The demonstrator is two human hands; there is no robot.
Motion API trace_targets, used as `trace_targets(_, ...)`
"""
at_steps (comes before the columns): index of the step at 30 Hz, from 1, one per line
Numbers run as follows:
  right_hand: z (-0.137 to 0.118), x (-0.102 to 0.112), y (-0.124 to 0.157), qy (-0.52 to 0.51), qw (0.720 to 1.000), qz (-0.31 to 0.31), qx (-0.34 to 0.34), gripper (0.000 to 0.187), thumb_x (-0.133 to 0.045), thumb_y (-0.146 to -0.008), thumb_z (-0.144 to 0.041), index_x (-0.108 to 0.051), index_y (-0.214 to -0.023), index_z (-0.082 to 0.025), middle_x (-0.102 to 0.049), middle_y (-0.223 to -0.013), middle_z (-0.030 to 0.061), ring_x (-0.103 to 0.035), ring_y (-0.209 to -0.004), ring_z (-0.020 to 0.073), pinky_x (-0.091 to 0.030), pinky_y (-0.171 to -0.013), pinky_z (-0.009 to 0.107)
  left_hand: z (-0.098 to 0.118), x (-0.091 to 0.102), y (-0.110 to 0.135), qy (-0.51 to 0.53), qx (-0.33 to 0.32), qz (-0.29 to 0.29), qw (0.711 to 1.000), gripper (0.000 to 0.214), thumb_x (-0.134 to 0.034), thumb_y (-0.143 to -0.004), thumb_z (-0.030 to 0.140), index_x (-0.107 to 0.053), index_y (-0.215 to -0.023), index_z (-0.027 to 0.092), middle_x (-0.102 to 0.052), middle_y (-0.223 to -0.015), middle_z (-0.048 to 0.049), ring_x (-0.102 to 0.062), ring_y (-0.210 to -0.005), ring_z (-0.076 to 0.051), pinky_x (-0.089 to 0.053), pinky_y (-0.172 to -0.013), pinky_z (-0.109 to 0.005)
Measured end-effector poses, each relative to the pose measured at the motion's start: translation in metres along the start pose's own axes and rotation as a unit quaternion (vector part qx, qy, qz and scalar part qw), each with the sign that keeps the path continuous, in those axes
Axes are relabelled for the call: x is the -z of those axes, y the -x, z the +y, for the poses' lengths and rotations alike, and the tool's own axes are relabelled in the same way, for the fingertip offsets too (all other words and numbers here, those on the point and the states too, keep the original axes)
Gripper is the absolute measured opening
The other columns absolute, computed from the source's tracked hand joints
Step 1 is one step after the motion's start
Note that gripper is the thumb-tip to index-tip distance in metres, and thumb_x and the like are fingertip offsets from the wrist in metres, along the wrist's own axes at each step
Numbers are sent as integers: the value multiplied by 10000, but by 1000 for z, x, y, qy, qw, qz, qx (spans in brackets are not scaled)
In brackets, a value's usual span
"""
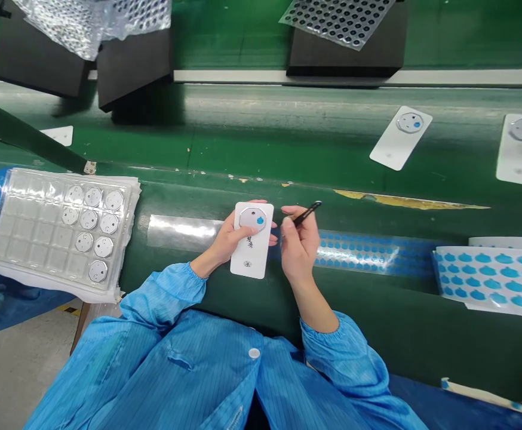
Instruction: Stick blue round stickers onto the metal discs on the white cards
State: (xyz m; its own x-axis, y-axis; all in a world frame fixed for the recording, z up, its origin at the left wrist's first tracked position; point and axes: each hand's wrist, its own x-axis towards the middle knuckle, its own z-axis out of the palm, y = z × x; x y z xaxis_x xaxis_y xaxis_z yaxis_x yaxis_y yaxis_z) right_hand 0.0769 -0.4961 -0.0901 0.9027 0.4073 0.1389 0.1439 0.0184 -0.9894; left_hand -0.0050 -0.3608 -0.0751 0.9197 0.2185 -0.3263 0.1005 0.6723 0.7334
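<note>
My left hand [226, 240] is closed around a white rectangular panel [251, 267], with its thumb across the front. Near the panel's top sits a silvery octagonal disc [248, 216] carrying a small blue dot; dark printed characters run below it. Just to the right, my right hand [300, 251] pinches a slim black pen-like tool [308, 213], whose exact kind I cannot make out. That tool points up and right, apart from the panel. Beneath both hands lies a clear strip with rows of blue dots [355, 251].
To the left, a clear plastic tray [32, 239] holds several round silvery discs. Sheets of blue stickers [489, 278] lie at right. Two white panels [401, 138] [521, 158] rest on the green belt. Black blocks [346, 54] stand at the back, and a dark bar [28, 134] crosses the upper left.
</note>
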Motion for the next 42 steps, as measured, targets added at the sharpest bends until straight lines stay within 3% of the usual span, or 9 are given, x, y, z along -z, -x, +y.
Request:
trace_targets(5, -6, -3, 5, -50, 991, -89, -91, 321, -753, -928, -498, -650, -1074, -232, -511, -906, 13, -522, -731, 162, -459, -600, 267, -11, 4, -1, -44, -30, 2, 999, 723, -779, -772, 302, -563, -1453, 192, -772, -1062, -94, -724, -861, -239, -568, -731, -310)
trace_targets(9, -8, -7, 4, -75, 986, -78, -125, 330, -831, -868, -468, -639, -987, -228, -479, -835, -20, -486, -685, 140, -427, -602, 256, -18, 3, 0, -57, -51, -7, 997, 729, -758, -792, 305, -537, -1479, 201, -773, -1081, -94, -718, -932, -259, -552, -753, -315)
trace_targets(15, -1, -10, 7, -95, 992, -24, -81, 239, -800, -886, -409, -651, -899, -222, -517, -833, -15, -517, -772, 156, -455, -717, 271, -23, 0, 5, -122, -98, -17, 988, 686, -775, -868, 400, -532, -1482, 213, -748, -1157, -104, -700, -1012, -253, -536, -844, -325)
trace_targets(18, 0, -8, 8, -117, 988, -45, -89, 204, -769, -906, -400, -674, -947, -224, -564, -868, -3, -533, -773, 159, -451, -700, 270, -24, 0, 4, -112, -84, -4, 990, 674, -796, -857, 437, -558, -1450, 222, -737, -1166, -97, -697, -971, -236, -539, -808, -309)
trace_targets(26, 2, -4, 7, -155, 973, -107, -133, 298, -644, -938, -514, -641, -962, -217, -482, -736, -24, -368, -551, 122, -296, -492, 254, -23, 1, -2, -115, -56, 119, 985, 475, -875, -713, 518, -706, -956, 146, -718, -872, -54, -646, -738, -176, -525, -667, -273)
trace_targets(32, 7, -6, 11, -96, 985, -120, -73, 253, -628, -983, -463, -649, -1012, -213, -543, -872, 14, -503, -728, 167, -423, -649, 289, -19, 1, -2, -105, -56, 173, 978, 465, -914, -671, 500, -709, -861, 128, -740, -820, -68, -671, -701, -182, -518, -619, -261)
trace_targets(35, 4, -9, 14, -34, 994, -91, -41, 279, -605, -1017, -452, -613, -1167, -217, -564, -953, 27, -560, -828, 183, -469, -735, 300, -10, 1, -3, -75, -74, 199, 974, 524, -898, -691, 537, -704, -942, 121, -764, -852, -105, -726, -723, -224, -562, -644, -292)
trace_targets(37, 2, -12, 15, 9, 996, -84, -20, 305, -599, -1033, -443, -590, -1236, -216, -540, -868, -4, -540, -734, 165, -453, -676, 283, 0, 3, -4, -51, -96, 214, 971, 576, -869, -724, 577, -685, -1033, 127, -783, -927, -136, -755, -744, -250, -589, -651, -317)
trace_targets(42, 1, -22, 17, 65, 984, -162, 46, 271, -624, -1025, -442, -678, -918, -199, -517, -688, -26, -461, -570, 136, -373, -566, 274, 24, 15, -9, -13, -141, 251, 958, 663, -892, -689, 637, -650, -1049, 136, -791, -1046, -174, -782, -761, -265, -607, -628, -310)
